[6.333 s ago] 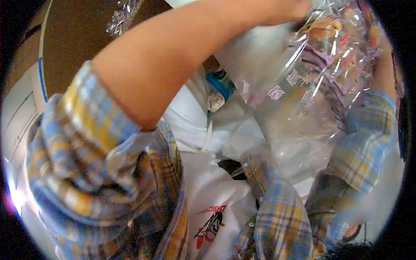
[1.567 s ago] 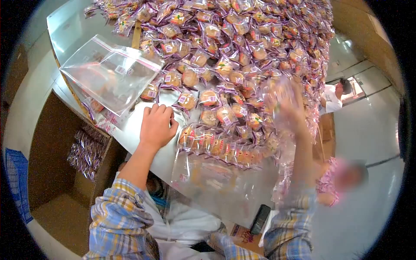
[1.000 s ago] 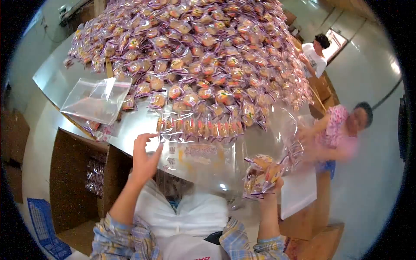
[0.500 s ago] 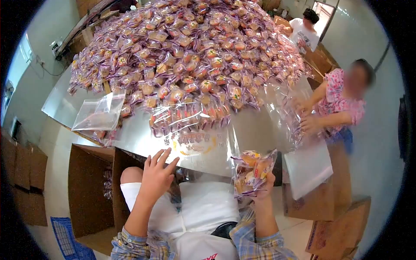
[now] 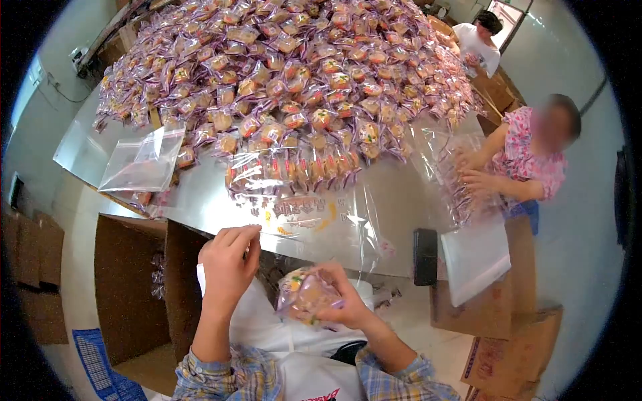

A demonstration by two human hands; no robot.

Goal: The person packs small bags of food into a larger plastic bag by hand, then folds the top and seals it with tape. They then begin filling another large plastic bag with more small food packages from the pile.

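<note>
At lower centre, our right hand (image 5: pixel 348 297) closes around wrapped cakes (image 5: pixel 306 294) (blur hides how many); left of them, our left hand (image 5: pixel 229 260) half-curls, and we can't tell whether it pinches the clear bag (image 5: pixel 304 217).

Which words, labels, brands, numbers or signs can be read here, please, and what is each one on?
Shirt: "BAS", in red; the letters after it are unclear.
Bag on the table: printed characters, too blurred to read.
Packs in the right hand: print too blurred.
Pile: labels too small.
Lower right carton: print too blurred.
</note>
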